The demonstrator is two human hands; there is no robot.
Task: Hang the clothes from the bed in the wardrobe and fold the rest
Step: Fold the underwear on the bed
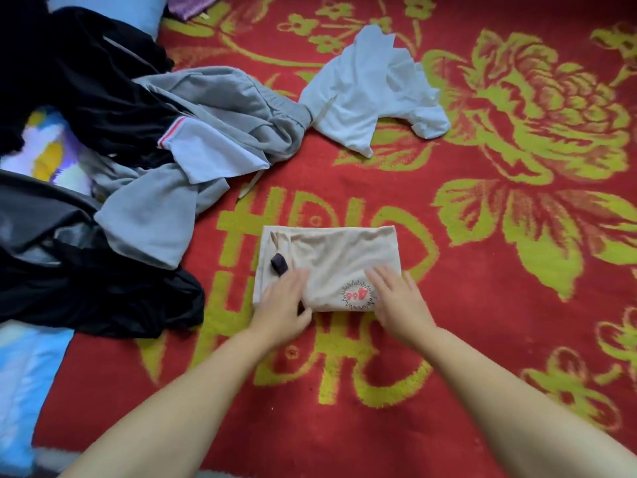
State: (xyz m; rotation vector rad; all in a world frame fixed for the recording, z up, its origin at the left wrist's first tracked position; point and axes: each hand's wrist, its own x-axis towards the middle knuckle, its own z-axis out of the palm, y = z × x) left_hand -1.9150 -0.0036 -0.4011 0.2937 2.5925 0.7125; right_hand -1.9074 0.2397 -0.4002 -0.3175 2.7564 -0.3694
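A beige garment (331, 257) lies folded into a rectangle on the red bed cover (448, 339), with a small red printed logo near its front edge and a dark tag on its left part. My left hand (284, 305) lies on the garment's front left corner, fingers straight on top and thumb tucked at the edge. Flat on the front right part, beside the logo, rests my right hand (400, 301). Unfolded clothes lie behind: a white shirt (372, 94), grey trousers (213, 132) and black garments (86, 84).
More black fabric (103, 298) is heaped at the left, close to the folded piece. A light blue sheet (24, 384) shows at the bed's lower left. The cover carries large yellow-green flower patterns across its right half.
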